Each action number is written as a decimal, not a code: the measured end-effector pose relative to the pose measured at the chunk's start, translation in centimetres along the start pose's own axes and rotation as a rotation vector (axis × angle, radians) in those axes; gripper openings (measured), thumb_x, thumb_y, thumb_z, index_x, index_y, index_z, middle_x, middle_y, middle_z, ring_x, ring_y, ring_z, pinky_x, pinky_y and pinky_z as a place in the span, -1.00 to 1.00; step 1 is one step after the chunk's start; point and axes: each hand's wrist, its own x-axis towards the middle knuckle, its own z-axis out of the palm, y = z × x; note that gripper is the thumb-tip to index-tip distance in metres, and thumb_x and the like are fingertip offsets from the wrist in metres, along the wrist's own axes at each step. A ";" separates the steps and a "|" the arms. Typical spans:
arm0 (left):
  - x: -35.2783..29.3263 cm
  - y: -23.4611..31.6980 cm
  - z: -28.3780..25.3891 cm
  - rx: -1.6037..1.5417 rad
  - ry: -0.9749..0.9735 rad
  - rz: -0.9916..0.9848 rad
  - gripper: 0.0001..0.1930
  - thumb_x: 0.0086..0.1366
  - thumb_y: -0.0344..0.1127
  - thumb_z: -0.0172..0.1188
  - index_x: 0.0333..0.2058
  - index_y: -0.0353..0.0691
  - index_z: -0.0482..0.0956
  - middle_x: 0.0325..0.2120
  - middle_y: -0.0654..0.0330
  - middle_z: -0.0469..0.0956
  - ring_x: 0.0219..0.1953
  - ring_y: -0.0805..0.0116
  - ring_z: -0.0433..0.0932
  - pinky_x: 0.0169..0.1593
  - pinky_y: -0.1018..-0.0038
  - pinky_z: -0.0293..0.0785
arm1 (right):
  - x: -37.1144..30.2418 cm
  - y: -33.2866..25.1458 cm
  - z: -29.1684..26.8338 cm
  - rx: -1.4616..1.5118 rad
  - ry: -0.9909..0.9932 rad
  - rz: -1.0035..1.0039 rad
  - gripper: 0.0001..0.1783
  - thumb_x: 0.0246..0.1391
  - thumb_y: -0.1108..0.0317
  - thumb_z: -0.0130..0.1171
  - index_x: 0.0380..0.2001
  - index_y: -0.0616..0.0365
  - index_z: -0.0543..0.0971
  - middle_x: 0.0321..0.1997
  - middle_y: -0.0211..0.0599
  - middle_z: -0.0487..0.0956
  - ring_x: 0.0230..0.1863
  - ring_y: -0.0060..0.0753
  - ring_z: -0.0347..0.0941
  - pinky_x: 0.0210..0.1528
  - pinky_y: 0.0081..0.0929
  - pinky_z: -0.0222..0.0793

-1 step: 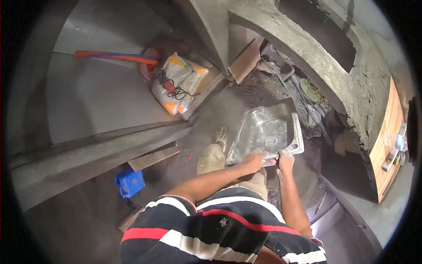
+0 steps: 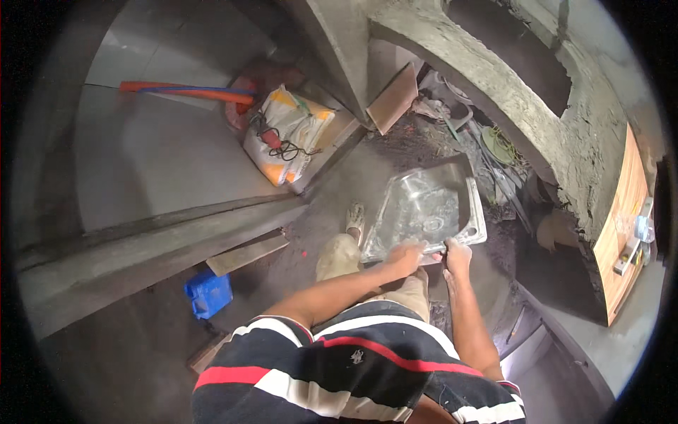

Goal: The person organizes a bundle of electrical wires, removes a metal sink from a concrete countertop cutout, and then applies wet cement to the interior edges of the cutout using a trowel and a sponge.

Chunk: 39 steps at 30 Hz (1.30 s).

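Note:
A dusty metal sink basin (image 2: 417,205), roughly rectangular with a round drain in its floor, is in front of my legs, its open side facing up. My left hand (image 2: 407,256) is closed on the near rim, left of the rim's middle. Close beside it, my right hand (image 2: 458,256) grips the same rim, nearer the right corner. White dust coats the fingers of both hands. The underside of the sink and what bears it are hidden.
To the left lie a blue plastic container (image 2: 208,293) and a board (image 2: 248,255). A white and yellow sack (image 2: 293,131) with a dark cord rests by orange tubing (image 2: 187,92). Rubble and hoses (image 2: 498,152) lie beyond the sink, below a rough concrete slab (image 2: 494,67). A wood-grain panel (image 2: 621,233) stands right.
The sink has shifted very slightly toward me and left, with both hands still on its near rim. Everything else looks the same.

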 end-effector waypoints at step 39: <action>2.0 -46.3 -27.9 0.359 0.475 -0.339 -0.50 0.48 -0.08 -0.08 0.15 -0.39 0.50 0.08 -0.25 0.52 0.14 -0.19 0.50 0.21 0.11 0.37 | -8.1 11.4 -3.6 -1.422 0.122 -0.208 -0.46 0.20 -0.10 0.14 -0.24 0.27 0.63 -0.15 0.21 0.63 -0.04 0.22 0.56 0.02 -0.05 0.44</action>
